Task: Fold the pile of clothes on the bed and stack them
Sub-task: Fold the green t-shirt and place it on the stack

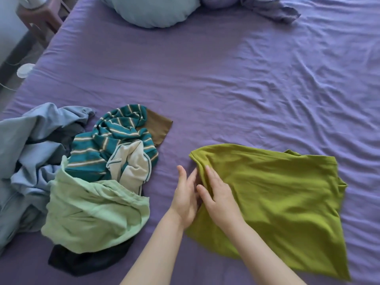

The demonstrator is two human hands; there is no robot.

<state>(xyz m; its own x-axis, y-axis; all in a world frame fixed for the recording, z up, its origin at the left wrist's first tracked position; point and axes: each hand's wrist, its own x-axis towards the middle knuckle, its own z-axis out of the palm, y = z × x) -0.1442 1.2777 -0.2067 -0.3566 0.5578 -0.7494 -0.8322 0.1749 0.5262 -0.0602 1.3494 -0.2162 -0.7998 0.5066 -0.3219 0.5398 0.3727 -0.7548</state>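
An olive-green garment (273,198) lies spread on the purple bed sheet (205,79) at the lower right. My right hand (218,198) rests flat on its left part, fingers apart. My left hand (185,200) stands on edge beside the garment's left border, with the fingertips touching the cloth; whether it grips the cloth I cannot tell. At the lower left lies the unfolded pile: a mint-green piece (96,214), a teal striped top (115,140), a white piece with teal trim (133,163), light blue cloth (26,145), a brown piece (158,128) and dark fabric (86,260).
A pale blue pillow (152,11) and a rumpled lilac blanket (265,7) lie at the head of the bed. Beyond the bed's left edge stand a bedside table (41,19) and a small white round object (24,70) on the floor.
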